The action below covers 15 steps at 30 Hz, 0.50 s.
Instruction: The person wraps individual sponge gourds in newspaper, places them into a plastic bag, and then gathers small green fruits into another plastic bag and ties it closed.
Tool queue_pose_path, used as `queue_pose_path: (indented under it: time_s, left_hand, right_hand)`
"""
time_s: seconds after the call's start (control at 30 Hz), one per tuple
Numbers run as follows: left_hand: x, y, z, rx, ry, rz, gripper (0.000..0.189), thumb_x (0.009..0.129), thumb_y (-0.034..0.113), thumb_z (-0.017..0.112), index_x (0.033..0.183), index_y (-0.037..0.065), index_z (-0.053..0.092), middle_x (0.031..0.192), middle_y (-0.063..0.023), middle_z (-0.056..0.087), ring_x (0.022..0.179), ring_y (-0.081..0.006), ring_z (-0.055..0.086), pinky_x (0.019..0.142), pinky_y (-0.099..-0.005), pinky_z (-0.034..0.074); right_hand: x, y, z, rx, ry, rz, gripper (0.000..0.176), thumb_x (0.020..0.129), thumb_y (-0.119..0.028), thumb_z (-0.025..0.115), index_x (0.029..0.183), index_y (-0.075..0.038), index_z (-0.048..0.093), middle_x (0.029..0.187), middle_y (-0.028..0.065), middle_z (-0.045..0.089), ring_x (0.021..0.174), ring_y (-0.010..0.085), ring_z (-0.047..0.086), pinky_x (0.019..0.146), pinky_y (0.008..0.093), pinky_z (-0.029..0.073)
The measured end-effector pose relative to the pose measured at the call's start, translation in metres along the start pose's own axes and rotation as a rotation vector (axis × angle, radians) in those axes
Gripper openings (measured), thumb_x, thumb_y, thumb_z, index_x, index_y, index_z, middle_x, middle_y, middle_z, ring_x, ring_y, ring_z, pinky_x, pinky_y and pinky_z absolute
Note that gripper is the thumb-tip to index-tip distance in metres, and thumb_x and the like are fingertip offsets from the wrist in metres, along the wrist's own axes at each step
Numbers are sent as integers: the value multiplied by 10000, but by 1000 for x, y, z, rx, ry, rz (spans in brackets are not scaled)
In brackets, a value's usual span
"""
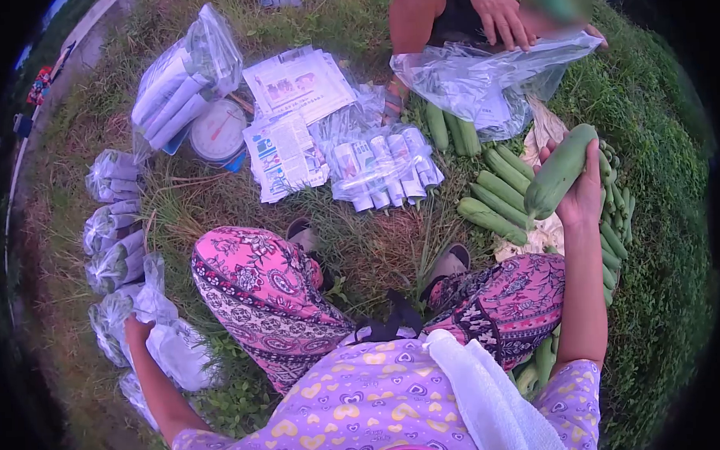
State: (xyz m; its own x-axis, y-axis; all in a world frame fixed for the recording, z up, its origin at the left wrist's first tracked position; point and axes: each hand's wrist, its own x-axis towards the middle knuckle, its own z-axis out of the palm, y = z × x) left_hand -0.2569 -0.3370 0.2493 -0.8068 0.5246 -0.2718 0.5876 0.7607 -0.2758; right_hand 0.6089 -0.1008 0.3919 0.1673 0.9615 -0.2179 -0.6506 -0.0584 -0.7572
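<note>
My right hand is wrapped round a thick, long green gourd, held up and tilted above the others on the grass. Below it, several more green gourds lie side by side on a pale cloth. Far to the left, my left hand is closed at a clear plastic bag, its fingertips partly hidden. White, paper-like bundles in plastic lie beside that hand.
Bagged paper-wrapped bundles line the left. Newspaper sheets, a round dial scale and a bag of newspaper rolls lie ahead. Another person's hand rests over a large plastic bag.
</note>
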Motion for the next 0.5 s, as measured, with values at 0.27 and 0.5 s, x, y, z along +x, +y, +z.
queue_pose_path:
  time_s: [0.27,0.5]
  left_hand:
    - [-26,256,-72,-335,522,929,488,733,129,716,1185,60,545,1277,-155,515,1154,-347,501,982,-436,390]
    - [-89,424,-92,-353,239,1571,362,721,53,676,1078,52,608,1156,-139,599,1109,-320,532,944,-414,417]
  right_hand:
    - [11,122,10,-550,-103,619,516,829,-240,662,1223,-61,379,999,106,560,818,246,627,638,397,544]
    - [44,182,-29,-557,-23,798,457,874,-249,621,1239,-45,438,1032,106,596,812,198,627,674,326,537]
